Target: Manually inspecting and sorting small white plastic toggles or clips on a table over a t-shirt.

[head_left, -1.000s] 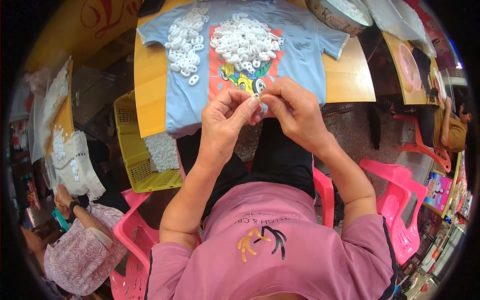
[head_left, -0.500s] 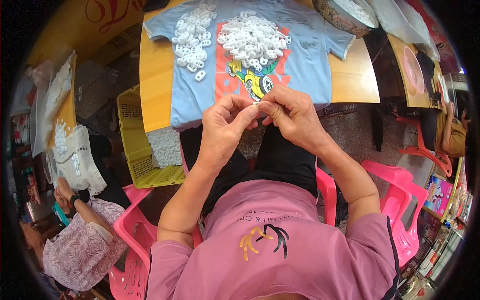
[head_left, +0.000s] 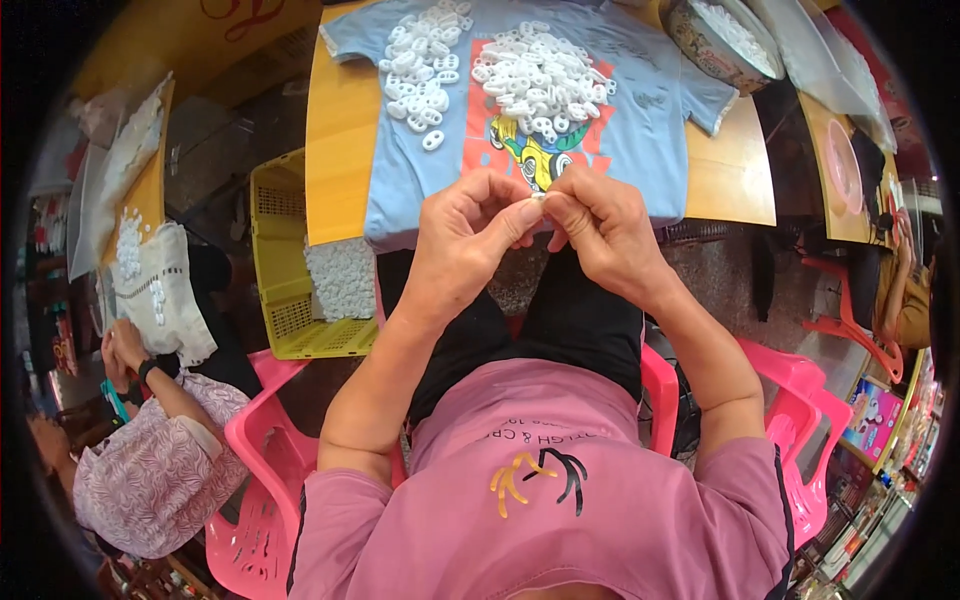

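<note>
Heap (head_left: 540, 75) of white two-holed pieces on a blue shirt (head_left: 400, 180) spread over the table (head_left: 340, 160); smaller batch (head_left: 418, 65) to its left, one stray piece (head_left: 433, 140) lying apart on the near side. Left hand (head_left: 455, 240) and right hand (head_left: 612, 235) meet at the shirt's near edge, thumbs and fingers pinched narrow on a single small white piece (head_left: 539, 196); fingertips cover most of it, so how finished it is I cannot say. Only that one in work. Heap outweighs batch: if the batch is the done share, I judge most is left. More pieces (head_left: 340, 280), a dense mass, sit in a yellow crate (head_left: 280, 200) low at the person's left
</note>
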The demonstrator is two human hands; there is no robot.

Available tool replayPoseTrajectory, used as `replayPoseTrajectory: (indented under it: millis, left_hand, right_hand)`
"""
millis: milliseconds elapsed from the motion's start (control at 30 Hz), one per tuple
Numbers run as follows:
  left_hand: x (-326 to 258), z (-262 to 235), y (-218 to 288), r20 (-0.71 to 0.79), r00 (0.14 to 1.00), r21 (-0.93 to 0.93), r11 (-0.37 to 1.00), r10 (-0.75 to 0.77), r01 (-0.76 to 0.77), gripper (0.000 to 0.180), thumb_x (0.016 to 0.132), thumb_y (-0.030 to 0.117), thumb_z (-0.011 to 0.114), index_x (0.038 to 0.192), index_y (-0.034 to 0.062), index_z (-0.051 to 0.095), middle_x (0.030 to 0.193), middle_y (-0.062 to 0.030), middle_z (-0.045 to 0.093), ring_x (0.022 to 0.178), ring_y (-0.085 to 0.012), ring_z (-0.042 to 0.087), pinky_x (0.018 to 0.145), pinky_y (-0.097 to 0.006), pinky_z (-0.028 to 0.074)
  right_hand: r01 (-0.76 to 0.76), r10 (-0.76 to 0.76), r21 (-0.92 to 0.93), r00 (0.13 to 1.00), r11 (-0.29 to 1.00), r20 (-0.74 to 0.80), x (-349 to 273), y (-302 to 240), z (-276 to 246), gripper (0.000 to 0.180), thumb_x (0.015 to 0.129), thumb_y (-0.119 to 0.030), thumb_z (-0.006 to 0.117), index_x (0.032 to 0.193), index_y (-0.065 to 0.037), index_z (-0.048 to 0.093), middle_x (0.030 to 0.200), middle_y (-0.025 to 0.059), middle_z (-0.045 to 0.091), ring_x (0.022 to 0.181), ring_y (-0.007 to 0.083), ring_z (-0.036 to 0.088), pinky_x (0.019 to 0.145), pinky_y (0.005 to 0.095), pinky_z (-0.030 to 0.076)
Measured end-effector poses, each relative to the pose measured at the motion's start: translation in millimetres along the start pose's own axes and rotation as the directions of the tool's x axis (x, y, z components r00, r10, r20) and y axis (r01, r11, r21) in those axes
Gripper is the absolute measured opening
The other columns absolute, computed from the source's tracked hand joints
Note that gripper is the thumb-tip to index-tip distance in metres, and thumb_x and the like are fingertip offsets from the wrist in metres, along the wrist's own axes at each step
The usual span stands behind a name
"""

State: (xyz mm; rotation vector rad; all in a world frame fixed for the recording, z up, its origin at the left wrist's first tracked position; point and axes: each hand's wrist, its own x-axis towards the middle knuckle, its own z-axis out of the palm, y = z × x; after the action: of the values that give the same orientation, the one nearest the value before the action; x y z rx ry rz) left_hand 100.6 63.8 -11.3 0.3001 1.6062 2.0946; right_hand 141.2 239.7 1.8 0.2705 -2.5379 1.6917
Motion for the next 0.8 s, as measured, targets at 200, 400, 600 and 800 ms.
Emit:
replayPoseTrajectory:
  millis: [200,400,600,800]
  left_hand:
    - [-2.5,-8.2,1.4,-0.087,0.996,-0.006,1.000,-0.011,0.010,0.012,0.091,0.011,0.066,0.094,0.0002,0.062,0.082,-0.0025,0.064,0.070,-0.0068,0.060,0.064,-0.021,0.049]
    - [-2.3,-15.7,0.8,-0.153,0.988,-0.094,0.995,0.003,-0.018,0.014,0.090,0.010,0.067,0.097,-0.0010,0.061,0.085,-0.0052,0.064,0.071,-0.0101,0.061,0.066,-0.023,0.051]
    - [2.1,-8.2,-4.9,-0.115,0.993,-0.077,0.997,-0.009,0.000,0.012,0.092,0.011,0.064,0.098,0.0018,0.060,0.086,-0.0063,0.065,0.072,-0.0111,0.061,0.066,-0.023,0.050]
    - [6.9,0.2,-5.7,-0.104,0.994,-0.111,0.994,-0.028,0.017,0.015,0.090,0.013,0.067,0.096,-0.0001,0.061,0.084,-0.0052,0.065,0.070,-0.0096,0.061,0.065,-0.022,0.050]
  right_hand:
    - [-0.038,0.037,0.003,0.988,0.999,0.149,15.1,6.0,-5.9,0.017,0.096,-0.015,0.057,0.093,0.001,0.063,0.072,0.0040,0.056,0.055,0.0091,0.055,0.051,0.0246,0.045]
    - [0.040,-0.115,-0.323,0.969,0.946,-0.217,41.6,44.3,-46.4,0.012,0.090,-0.010,0.063,0.097,-0.002,0.067,0.083,0.0070,0.063,0.062,0.0114,0.058,0.055,0.0259,0.044]
    - [0.067,-0.226,-0.607,0.955,0.792,-0.190,47.4,52.8,-43.4,0.015,0.082,-0.009,0.070,0.097,-0.006,0.069,0.083,0.0087,0.061,0.066,0.0209,0.060,0.059,0.0304,0.047]
    - [0.152,-0.378,-0.677,0.904,0.720,-0.199,43.3,56.0,-38.1,0.011,0.081,-0.010,0.071,0.090,-0.006,0.068,0.085,0.0079,0.061,0.069,0.0241,0.063,0.060,0.0328,0.049]
